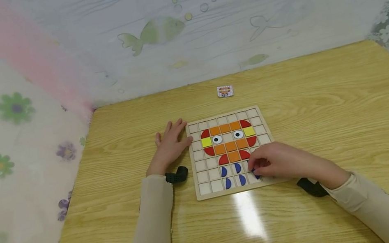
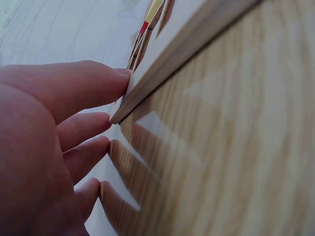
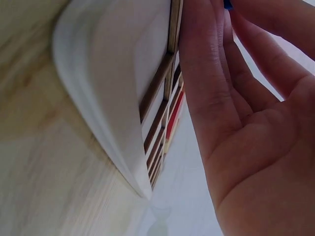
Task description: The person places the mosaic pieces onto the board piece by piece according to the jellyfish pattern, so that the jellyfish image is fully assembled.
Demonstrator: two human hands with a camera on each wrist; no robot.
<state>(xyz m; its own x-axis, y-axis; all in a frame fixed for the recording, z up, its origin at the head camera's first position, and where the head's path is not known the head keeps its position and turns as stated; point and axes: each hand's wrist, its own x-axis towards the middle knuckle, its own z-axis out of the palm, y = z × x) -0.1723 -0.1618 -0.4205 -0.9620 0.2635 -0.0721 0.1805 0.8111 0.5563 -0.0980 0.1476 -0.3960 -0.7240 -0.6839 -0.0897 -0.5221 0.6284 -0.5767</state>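
Note:
A wooden grid board (image 1: 194,167) lies on the table, bearing orange squares (image 1: 232,146), red curved pieces (image 1: 224,159), yellow squares (image 1: 206,142) and two round eye pieces (image 1: 217,139). Several blue half-circle pieces (image 1: 242,180) sit in its two lower rows. Over the lower right cells, my right hand (image 1: 284,161) pinches another blue piece (image 1: 256,174) between thumb and fingers; in the right wrist view only a sliver of this blue piece (image 3: 228,4) shows. My left hand (image 1: 170,146) rests with fingers extended by the board's upper left, its thumb (image 2: 110,84) on the edge.
A small picture card (image 1: 225,91) with a gridded figure lies behind the board. Dark wrist devices (image 1: 177,175) are strapped under both sleeves. Walls with fish and flower prints border the wooden table (image 1: 135,121) at the back and left.

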